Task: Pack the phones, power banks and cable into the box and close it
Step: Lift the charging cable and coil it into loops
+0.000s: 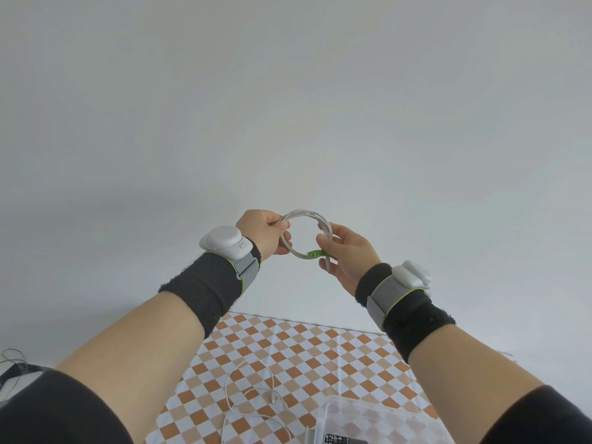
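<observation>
Both hands are raised in front of a plain white wall, holding a coiled white cable (304, 216) between them. My left hand (264, 233) pinches the coil's left side. My right hand (347, 251) grips its right side beside a green tie (315, 253), and one cable end hangs down by that palm. Low on the checkered table, a clear plastic box (368, 421) shows at the bottom edge, partly cut off, with something dark and printed inside. A second, loose white cable (248, 398) lies uncoiled on the table to the box's left. No phones or power banks can be made out.
The table wears an orange-and-white checkered cloth (304, 350) and ends against the white wall. Dark objects with thin wires (12, 366) sit at the lower left edge. Each of my wrists carries a white device on a black band.
</observation>
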